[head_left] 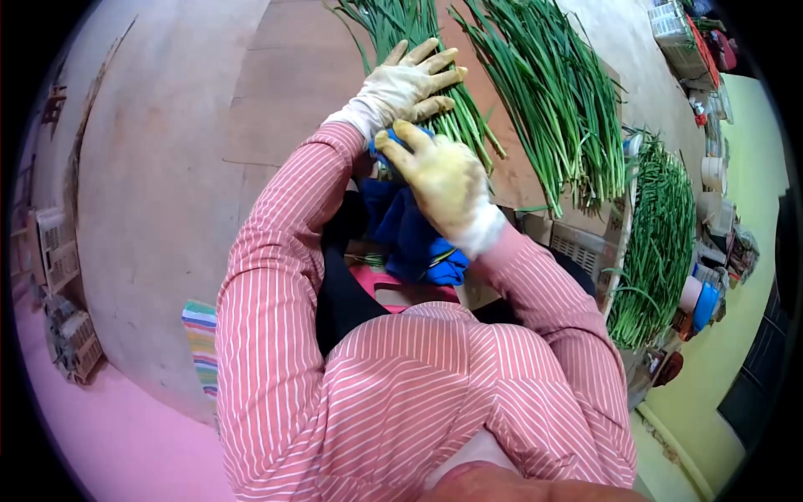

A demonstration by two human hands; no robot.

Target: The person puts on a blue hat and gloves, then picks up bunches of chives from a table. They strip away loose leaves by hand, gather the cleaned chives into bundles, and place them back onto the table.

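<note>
Left of the left hand (410,84), the brown board (284,92) and the grey floor (142,167) are lying bare, leaving open passage. To the right the way is narrowing. The bundle of green stalks (468,125) under that hand is lying just beside a second bundle (552,109), with only a thin strip of board showing between them. Beyond, a third heap of stalks (661,226) and a pale crate (585,247) are crowding the right side. A blue cloth (406,230) is filling the lap below the right hand (443,180).

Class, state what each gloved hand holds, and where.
Left hand lies flat, fingers spread, on the green stalk bundle near its lower end, gripping nothing. Right hand curls at that end over blue cloth; its grip cannot be told.
</note>
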